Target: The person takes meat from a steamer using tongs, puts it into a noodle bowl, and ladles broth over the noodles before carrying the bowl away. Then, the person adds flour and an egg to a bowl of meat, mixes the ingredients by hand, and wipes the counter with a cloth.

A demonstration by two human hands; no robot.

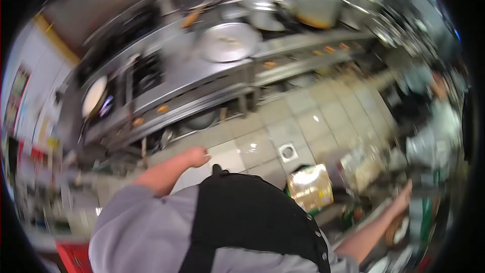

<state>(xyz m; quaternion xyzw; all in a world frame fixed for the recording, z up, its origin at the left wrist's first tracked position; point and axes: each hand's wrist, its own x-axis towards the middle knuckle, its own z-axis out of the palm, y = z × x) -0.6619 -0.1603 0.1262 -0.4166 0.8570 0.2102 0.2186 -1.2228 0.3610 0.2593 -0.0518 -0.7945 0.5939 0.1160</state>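
Observation:
My left hand (196, 156) is in front of my body above the tiled floor, its fingers curled closed. A tiny pale spot shows at the fingers, too small to name. Stretched out to the right, my right hand (404, 193) is beside the cluttered side counter (379, 217). Blur hides its fingers and whatever it touches. Near my waist on the right is a cardboard box (310, 187) with a shiny top, and beyond it a clear plastic bag (361, 167). Neither hand touches the box.
A long steel stove (187, 78) runs across the far side, bearing a round metal lid or tray (230, 42), a large pot (316, 0) and a pan (96, 96) over a burner flame. A floor drain (288, 152) lies in the tiles. Another person (437, 121) is at the far right.

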